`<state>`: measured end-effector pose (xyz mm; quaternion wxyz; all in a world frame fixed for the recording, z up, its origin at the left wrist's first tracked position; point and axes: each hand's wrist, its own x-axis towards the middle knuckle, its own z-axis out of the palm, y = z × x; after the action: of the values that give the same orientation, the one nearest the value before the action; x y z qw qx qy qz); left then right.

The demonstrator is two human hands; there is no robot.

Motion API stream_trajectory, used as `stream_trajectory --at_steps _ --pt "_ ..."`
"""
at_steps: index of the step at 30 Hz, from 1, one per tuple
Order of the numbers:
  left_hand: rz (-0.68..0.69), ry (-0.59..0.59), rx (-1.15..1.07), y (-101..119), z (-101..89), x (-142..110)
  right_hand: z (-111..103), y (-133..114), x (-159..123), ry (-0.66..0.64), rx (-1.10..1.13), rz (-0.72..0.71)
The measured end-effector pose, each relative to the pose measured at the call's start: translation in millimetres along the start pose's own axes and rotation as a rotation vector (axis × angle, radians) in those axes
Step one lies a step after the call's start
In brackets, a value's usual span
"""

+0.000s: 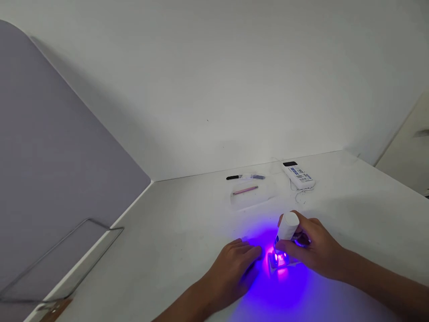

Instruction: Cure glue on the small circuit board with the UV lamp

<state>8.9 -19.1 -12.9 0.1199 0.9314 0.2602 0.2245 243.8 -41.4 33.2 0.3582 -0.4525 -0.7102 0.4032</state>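
Observation:
My right hand [317,246] is closed round a white handheld UV lamp [287,226], held upright just above the table. Violet-blue light spills from its lower end, with bright pink spots around a small item [280,260] under it; glare hides what that item is. To the left of the lamp, my left hand [233,266] rests palm down on the white table [161,250]. Its fingers lie along the surface, the tips lit violet and apart from the lamp. Nothing shows in this hand.
Beyond the hands a pink pencil-like stick [246,190] lies on a clear tray [254,203]. Behind it is a pen [234,177] with dark and grey ends. A white power bank [300,176] with a cable sits back right. A wire frame [89,268] stands at the left edge.

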Motion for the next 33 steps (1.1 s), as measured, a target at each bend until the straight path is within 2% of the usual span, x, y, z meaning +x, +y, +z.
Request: stream_trajectory --at_steps 6,13,23,33 --pt "0.003 -0.007 -0.007 -0.5 -0.6 0.1 0.2 0.7 -1.8 -0.003 -0.016 0.018" --pt "0.005 -0.028 -0.014 -0.1 -1.5 -0.3 0.1 -1.1 -1.5 0.016 -0.029 -0.047" --pt "-0.008 -0.041 -0.03 0.7 -3.3 0.5 0.6 -1.4 -1.0 0.018 -0.057 -0.043" --pt "-0.01 -0.024 -0.032 1.1 -3.6 0.7 1.1 -3.1 -2.2 -0.003 -0.047 -0.054"
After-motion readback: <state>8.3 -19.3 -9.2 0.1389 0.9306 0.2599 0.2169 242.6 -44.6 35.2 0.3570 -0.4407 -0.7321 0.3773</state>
